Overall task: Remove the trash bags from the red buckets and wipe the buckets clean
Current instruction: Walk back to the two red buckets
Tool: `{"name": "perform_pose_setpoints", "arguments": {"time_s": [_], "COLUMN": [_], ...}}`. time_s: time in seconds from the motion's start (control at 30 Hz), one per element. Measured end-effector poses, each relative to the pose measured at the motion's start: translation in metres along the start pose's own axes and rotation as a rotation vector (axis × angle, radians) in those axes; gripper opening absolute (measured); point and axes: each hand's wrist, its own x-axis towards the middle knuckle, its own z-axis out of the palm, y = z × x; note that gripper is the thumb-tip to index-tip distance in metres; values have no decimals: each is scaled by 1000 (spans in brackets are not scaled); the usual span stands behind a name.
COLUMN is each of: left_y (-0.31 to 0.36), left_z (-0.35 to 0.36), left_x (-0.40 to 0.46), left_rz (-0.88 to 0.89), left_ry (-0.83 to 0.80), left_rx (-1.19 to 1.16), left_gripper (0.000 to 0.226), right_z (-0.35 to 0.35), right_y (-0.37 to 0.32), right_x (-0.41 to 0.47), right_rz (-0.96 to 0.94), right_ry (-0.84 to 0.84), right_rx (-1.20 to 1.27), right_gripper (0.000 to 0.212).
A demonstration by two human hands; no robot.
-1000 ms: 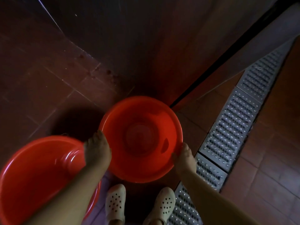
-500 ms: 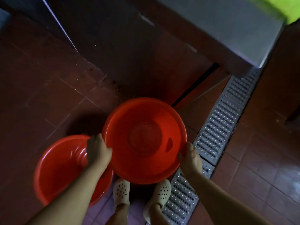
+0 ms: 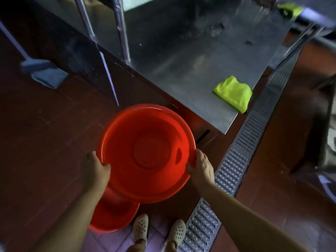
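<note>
Steel counter (image 3: 181, 73) ahead; I'm gripping red bucket (image 3: 145, 153) rim with left hand (image 3: 96, 170), right hand (image 3: 201, 166). Feels light, rigid, slick.

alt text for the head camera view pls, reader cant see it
Both hands, left and right, grip the rim of an empty red bucket above a tiled floor. A second red bucket sits below; a yellow-green cloth lies on a steel table.
</note>
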Motion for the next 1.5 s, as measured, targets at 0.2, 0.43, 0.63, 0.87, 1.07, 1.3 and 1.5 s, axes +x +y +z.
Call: {"name": "perform_pose_setpoints", "arguments": {"time_s": [0.2,0.43,0.63,0.87,1.07,1.3,1.5], "left_y": [39,85,130,195,256,325,337], "left_z": [-101,-161,-170,-136,-74,-10,21], "left_x": [-6,-3,-4,-8,-9,-19,-30], "left_rz": [218,358,417,480,456,323,138], "left_ry": [265,458,514,515,540,588,403], "left_rx": [94,-108,-193,-198,-160,-249,-516], "left_gripper": [45,42,43,43,46,45,75], "right_z": [-58,-115,-160,-203,-233,-271,-277], "right_y": [-70,-127,-140,-107,-52,-10,-25], "right_x": [-10,3,27,81,147,224,277], "right_rz": [-111,-210,-274,-235,-280,-406,-532], "right_ry": [107,283,448,552,556,508,462], "right_rx": [41,70,147,167,197,287,392], "right_gripper": [56,55,47,50,45,45,41]}}
